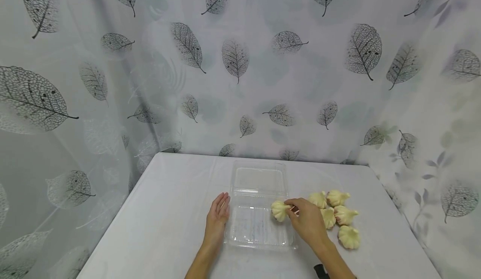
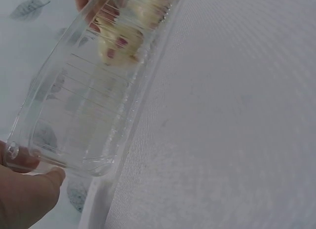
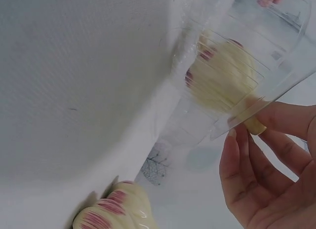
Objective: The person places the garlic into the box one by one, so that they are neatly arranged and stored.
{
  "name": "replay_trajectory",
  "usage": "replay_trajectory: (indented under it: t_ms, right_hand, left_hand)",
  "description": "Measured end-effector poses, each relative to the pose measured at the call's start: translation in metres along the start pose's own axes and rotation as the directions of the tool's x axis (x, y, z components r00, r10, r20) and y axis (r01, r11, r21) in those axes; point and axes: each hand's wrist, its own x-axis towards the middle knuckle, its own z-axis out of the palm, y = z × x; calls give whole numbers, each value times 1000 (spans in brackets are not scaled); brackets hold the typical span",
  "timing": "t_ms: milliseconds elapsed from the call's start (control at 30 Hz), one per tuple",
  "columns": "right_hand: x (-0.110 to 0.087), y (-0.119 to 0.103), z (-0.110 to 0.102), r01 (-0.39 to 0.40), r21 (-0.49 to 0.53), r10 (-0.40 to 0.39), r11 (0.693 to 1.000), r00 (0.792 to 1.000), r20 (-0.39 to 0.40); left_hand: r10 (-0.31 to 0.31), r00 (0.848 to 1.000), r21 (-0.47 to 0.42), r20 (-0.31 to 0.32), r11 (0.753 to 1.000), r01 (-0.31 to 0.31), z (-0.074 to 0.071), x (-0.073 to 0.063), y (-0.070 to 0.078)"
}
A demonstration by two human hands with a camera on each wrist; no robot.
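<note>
1. i see a clear container [image 1: 259, 245], lid [image 1: 259, 181] back, no released bulb inside: barely begun, i judge.
2. five garlic bulbs [image 1: 345, 215] lie loose to its right, apparently left.
3. left hand [image 1: 217, 215]: fingers straight, touching the container's left side.
4. right hand [image 1: 308, 220]: pinching a stem [image 3: 255, 126].
5. held bulb [image 1: 279, 211]: at the container's right side.

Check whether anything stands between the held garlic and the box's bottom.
Nothing visible does. The right grip holds the garlic inside the right side of the clear box, its lid open; the left grip is at the opposite edge.
</note>
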Motion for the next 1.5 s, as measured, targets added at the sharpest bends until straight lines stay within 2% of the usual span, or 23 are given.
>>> replay_trajectory:
  t_ms: [533,833,1167,1267,1500]
  right_hand:
    - [-2,4,2,19,-15,-19,1000,999,-44]
    - [-3,3,-1,-12,-6,12,1000,999,-30]
    - [-5,-1,-8,-62,26,63,998,997,-52]
    - [-6,-3,-12,-67,29,69,997,995,-68]
    - [-11,-5,-24,-57,25,61,998,984,-166]
  left_hand:
    - [-13,1000,37,-10,999,13,0,1,0]
    - [-12,1000,53,-3,999,12,-1,0,0]
    - [-13,1000,45,-9,999,14,-1,0,0]
    - [-19,1000,36,-21,999,19,-1,0,1]
    - [-23,1000,21,-13,1000,23,0,0,0]
